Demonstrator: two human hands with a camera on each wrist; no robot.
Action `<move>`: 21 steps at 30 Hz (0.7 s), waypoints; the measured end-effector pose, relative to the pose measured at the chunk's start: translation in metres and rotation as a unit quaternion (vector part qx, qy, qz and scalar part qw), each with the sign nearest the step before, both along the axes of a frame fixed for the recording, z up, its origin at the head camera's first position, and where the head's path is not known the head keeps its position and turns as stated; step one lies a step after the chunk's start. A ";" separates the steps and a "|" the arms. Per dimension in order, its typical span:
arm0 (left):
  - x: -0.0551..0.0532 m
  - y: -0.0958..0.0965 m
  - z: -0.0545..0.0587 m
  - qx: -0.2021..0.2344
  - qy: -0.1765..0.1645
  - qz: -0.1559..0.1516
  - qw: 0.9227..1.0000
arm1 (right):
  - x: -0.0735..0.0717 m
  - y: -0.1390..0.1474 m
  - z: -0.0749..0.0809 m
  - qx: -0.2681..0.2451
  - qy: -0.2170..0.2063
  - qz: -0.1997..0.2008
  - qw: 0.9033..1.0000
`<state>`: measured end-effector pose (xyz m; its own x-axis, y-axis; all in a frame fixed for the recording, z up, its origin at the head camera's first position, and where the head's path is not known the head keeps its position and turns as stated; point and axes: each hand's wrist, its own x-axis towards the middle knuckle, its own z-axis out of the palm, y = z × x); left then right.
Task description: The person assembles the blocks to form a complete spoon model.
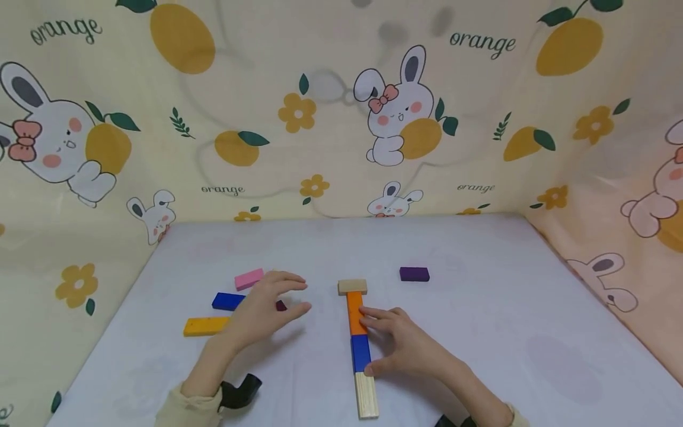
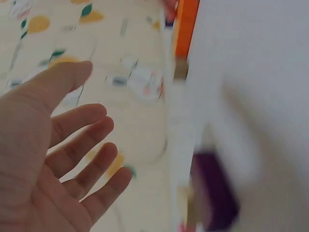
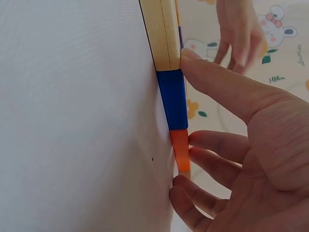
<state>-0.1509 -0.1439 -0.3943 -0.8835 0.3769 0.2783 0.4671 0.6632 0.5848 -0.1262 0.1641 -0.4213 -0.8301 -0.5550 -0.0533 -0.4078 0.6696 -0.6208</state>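
Note:
Down the middle of the table runs a straight row of blocks: a pale wood block (image 1: 366, 398) nearest, then a blue block (image 1: 360, 354) and an orange block (image 1: 354, 317). Across its far end lies a short beige block (image 1: 352, 288), forming a T. My right hand (image 1: 413, 349) rests along the row's right side, its thumb at the joint of the pale and blue blocks and its fingertips against the orange one. Off to the left, my left hand (image 1: 261, 311) hovers with spread fingers, holding nothing. Beneath it a dark maroon block (image 1: 281, 306) is mostly hidden.
Left of the left hand lie a pink block (image 1: 248, 279), a blue block (image 1: 226, 301) and a yellow block (image 1: 205, 326), the last two partly covered by it. A dark purple block (image 1: 414, 274) sits at the back right. A printed curtain (image 1: 331, 148) hangs behind the table.

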 end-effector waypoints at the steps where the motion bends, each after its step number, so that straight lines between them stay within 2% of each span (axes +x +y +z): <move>1: 0.002 -0.011 0.001 0.007 0.010 0.008 1.000 | 0.000 0.000 0.000 0.000 0.001 0.000 1.000; 5: 0.010 -0.052 0.002 0.023 0.020 0.043 0.999 | 0.001 -0.001 0.000 -0.003 0.006 0.001 1.000; 12: 0.024 -0.112 -0.011 0.016 -0.060 0.129 0.990 | 0.002 -0.002 0.001 0.000 0.005 0.002 1.000; 18: 0.026 -0.148 -0.022 0.039 -0.117 0.160 0.979 | 0.002 -0.002 0.001 0.004 0.000 0.001 1.000; 21: 0.027 -0.162 -0.026 0.042 -0.131 0.165 0.977 | 0.002 -0.002 0.001 0.005 -0.001 0.001 1.000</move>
<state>-0.1236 -0.3063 -0.4205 -0.9980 0.0448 0.0438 0.0626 0.6974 0.7139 -0.1242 0.1624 -0.4201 -0.8293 -0.5556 -0.0604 -0.4073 0.6748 -0.6154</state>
